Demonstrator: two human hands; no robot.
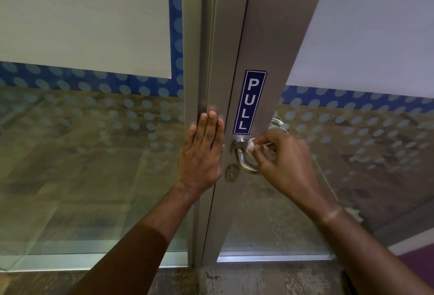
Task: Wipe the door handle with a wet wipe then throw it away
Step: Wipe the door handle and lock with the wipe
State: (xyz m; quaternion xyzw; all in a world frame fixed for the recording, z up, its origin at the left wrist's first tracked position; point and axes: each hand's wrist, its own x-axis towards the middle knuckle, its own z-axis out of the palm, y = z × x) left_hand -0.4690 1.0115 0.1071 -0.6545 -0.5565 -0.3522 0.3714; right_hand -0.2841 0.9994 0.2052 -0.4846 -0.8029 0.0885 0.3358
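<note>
A curved silver door handle (243, 158) sticks out of the grey metal door frame (260, 48), below a blue PULL sticker (249, 102). My right hand (286, 163) pinches a small white wet wipe (250, 144) and presses it against the upper part of the handle, near its base. Most of the wipe is hidden inside my fingers. My left hand (203, 153) lies flat, fingers together, against the door's edge just left of the handle. It holds nothing.
A round keyhole (231, 174) sits under the handle. Glass panels (82, 153) with frosted dots and a blue band flank the frame on both sides. A second handle (276, 123) shows behind the glass. Worn floor (258, 280) lies below.
</note>
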